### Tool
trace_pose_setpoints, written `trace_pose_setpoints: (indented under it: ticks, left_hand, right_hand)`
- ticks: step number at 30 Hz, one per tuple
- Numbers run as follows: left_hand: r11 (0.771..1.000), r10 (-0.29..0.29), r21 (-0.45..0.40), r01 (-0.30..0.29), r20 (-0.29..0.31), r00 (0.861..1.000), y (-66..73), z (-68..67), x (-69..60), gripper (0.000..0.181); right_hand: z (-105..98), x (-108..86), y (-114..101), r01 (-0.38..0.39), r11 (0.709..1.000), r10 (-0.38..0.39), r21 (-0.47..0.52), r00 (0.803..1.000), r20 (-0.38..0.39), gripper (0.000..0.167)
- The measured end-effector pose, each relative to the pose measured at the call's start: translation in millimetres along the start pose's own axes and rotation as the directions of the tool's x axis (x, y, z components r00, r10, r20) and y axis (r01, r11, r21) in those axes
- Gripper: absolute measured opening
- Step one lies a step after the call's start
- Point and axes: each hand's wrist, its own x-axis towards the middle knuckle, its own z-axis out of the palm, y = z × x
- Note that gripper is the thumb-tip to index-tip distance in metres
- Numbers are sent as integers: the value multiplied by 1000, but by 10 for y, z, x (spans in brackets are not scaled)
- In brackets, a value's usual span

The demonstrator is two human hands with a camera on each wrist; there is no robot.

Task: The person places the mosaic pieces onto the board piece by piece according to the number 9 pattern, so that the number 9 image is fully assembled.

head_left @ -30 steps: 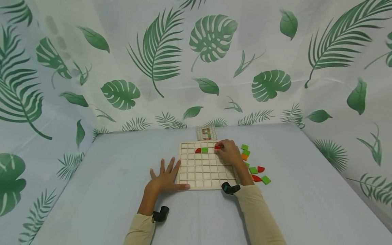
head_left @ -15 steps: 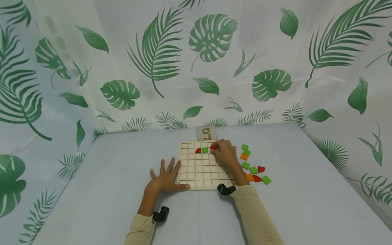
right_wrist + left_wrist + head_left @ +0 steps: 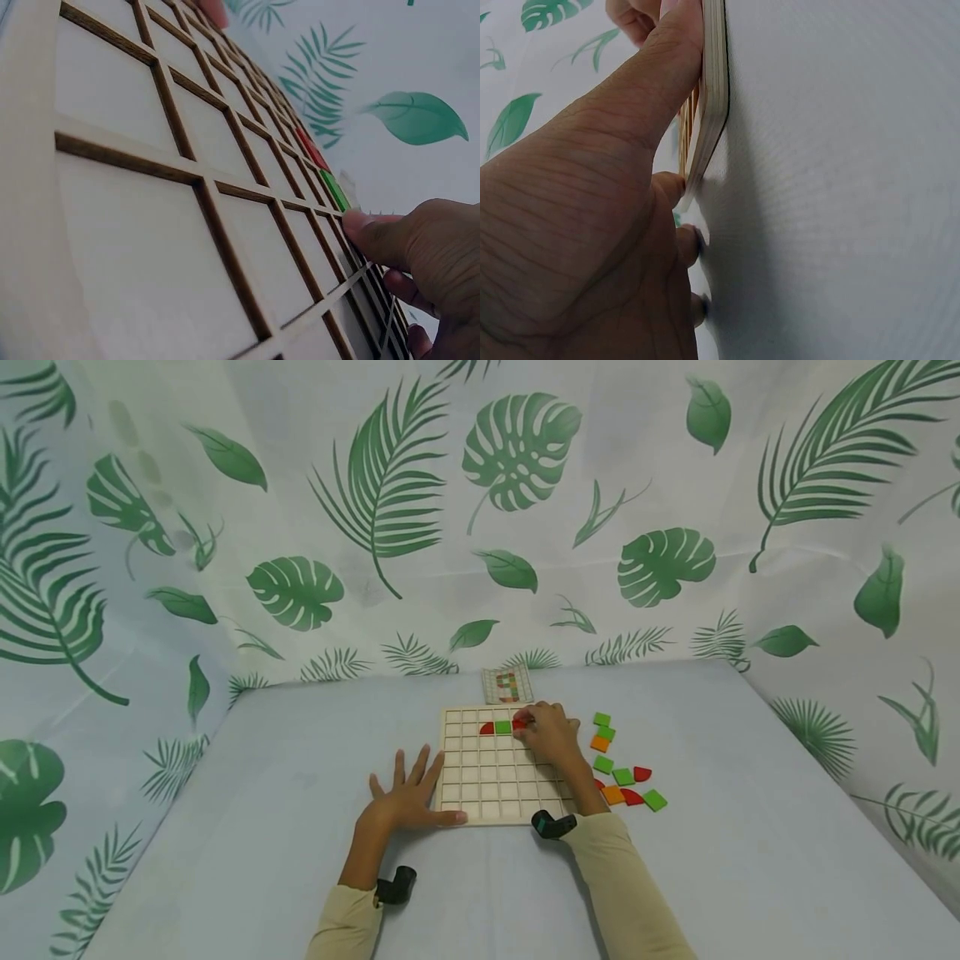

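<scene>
A wooden grid board (image 3: 480,785) lies on the white-covered table. My right hand (image 3: 551,737) pinches a red piece (image 3: 517,724) over a cell in the board's second row from the back; the fingers partly hide it. Directly left of that piece, a green square tile (image 3: 502,727) and a red quarter-round tile (image 3: 487,728) sit in neighbouring cells. In the right wrist view the thumb (image 3: 367,231) meets the board beside the green tile. My left hand (image 3: 405,803) is spread at the near left corner, its thumb (image 3: 664,56) resting along the board's front edge.
Loose green, orange and red tiles (image 3: 623,777) lie scattered right of the board, some near the right forearm. Behind the board a small pattern card (image 3: 491,687) leans, showing a coloured grid figure. A leaf-printed cloth (image 3: 420,635) rises at the back.
My right hand has moved left along the row with the red piece, stopping against the green tile. More loose tiles show beside its forearm. The left hand has stayed in place.
</scene>
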Motion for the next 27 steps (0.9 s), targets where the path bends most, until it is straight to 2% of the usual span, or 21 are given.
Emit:
trace_pose_setpoints:
  ticks: [5, 14, 27]
  left_hand:
    - [1000, -5, -1, 5, 2, 1000, -1, -4, -3, 108]
    - [1000, -11, 8, 10, 3, 1000, 1, -10, 14, 107]
    - [1000, -5, -1, 5, 4, 1000, -3, -5, 10, 108]
  right_hand:
    - [-18, -9, -2, 9, 1000, -9, 13, 1000, 18, 22]
    - [-13, -18, -6, 29, 999, -29, 12, 1000, 0, 20]
    - [-21, -16, 9, 12, 999, -12, 32, 1000, 16, 21]
